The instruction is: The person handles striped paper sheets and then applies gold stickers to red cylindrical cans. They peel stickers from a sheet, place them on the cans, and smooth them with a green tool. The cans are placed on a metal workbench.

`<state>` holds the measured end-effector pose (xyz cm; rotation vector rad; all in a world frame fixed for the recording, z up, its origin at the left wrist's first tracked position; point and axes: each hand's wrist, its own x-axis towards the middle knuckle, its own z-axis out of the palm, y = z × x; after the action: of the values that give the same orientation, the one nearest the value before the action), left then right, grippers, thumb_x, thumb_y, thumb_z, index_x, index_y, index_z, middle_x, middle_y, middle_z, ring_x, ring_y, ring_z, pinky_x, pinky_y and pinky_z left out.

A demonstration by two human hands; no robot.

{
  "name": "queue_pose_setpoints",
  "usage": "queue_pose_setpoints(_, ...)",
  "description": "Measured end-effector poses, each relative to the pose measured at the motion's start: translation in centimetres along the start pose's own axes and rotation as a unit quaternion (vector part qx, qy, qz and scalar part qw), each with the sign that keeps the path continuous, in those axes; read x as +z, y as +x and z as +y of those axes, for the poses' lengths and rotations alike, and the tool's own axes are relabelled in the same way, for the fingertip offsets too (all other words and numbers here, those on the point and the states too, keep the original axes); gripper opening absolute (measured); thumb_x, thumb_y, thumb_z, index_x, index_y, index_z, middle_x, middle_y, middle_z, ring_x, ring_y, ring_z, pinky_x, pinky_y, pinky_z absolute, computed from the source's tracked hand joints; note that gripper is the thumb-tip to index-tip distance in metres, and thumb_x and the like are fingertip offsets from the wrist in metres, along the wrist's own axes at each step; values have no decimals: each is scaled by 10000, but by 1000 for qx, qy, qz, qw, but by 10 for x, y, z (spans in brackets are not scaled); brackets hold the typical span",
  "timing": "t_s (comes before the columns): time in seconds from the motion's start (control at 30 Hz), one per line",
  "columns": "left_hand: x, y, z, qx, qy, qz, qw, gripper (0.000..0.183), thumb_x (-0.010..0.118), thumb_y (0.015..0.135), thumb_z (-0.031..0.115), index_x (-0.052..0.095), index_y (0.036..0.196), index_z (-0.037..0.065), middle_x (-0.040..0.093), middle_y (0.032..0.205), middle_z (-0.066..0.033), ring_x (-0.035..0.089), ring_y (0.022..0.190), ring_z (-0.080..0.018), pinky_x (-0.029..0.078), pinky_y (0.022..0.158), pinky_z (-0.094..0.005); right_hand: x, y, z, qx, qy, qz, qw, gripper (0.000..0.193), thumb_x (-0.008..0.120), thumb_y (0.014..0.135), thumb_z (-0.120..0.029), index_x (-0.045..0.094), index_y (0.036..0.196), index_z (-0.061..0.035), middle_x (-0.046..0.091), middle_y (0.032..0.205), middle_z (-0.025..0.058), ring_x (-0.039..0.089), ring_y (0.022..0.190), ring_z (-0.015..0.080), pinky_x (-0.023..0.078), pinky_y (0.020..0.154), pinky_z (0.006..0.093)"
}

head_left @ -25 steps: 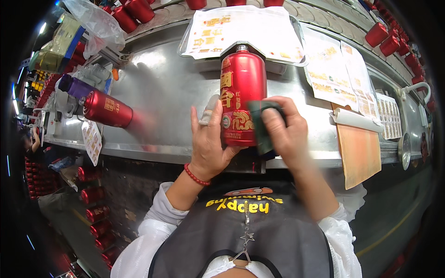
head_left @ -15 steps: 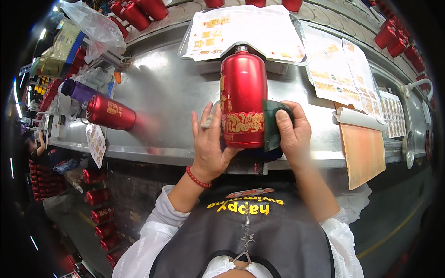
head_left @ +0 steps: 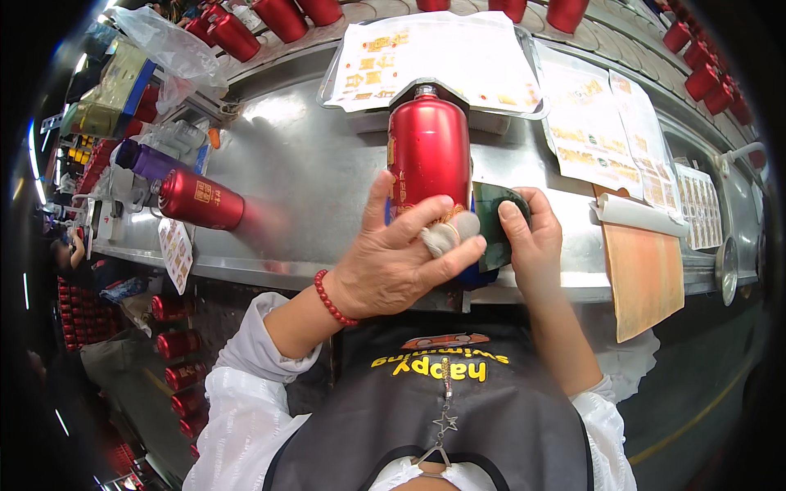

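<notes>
Two bare hands meet at the near end of a glossy red bottle [head_left: 430, 151], set with its neck pointing away from the wearer, at the middle of a shiny metal bench [head_left: 327, 184]. The left hand [head_left: 381, 266] is released and spread: one digit points up along the bottle's left side, while others reach across its lower end, gripping nothing. A pale grey wrap [head_left: 450, 236] covers part of one finger (whether cloth or rubber, I cannot tell), and a red bead bracelet [head_left: 327, 299] circles that wrist. The right hand [head_left: 536, 233] pinches a dark green flat piece [head_left: 493, 217] between thumb and fingers, just beside the bottle's lower right side.

Beyond the bottle's neck lies a white sheet [head_left: 446, 61] with gold and red printing. To the right are more printed sheets [head_left: 585, 123] and an orange-brown board [head_left: 643, 278] overhanging the bench edge. To the left, a second red bottle [head_left: 202, 200] lies tilted near a purple container [head_left: 147, 161]. More red bottles [head_left: 282, 18] stand along the far side. The wearer has a dark apron [head_left: 352, 434] with yellow lettering.
</notes>
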<state>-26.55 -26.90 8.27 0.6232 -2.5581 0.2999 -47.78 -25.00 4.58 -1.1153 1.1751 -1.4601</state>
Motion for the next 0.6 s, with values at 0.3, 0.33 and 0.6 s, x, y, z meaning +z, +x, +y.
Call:
queue_pose_setpoints(0.3,29,-40,6,-256,-150,102,949,944,798,776,380,327,1494,-10,524,1394,-201,458,1297,-436,63,1188,-607,-3,3,-32,-347,-272,-187,878,325,792,726,-53,687,1033,-78,618,879,59,581,819,267,435,763,392)
queue_pose_setpoints(0.33,27,-42,5,-262,-151,81,950,976,789,786,404,289,1508,-24,513,1405,-205,450,1302,-441,64,1185,-609,-7,2,-38,-328,-246,-247,878,318,794,724,-50,694,1025,-80,621,882,56,585,818,260,438,767,386)
queue_pose_setpoints(0.6,26,-43,-3,-289,-123,54,948,1100,780,745,574,292,1526,-28,564,1336,-203,445,1313,-419,92,1164,-649,5,10,-48,-362,-246,-262,860,325,803,707,-18,711,1015,-68,616,864,59,584,807,227,426,729,379)
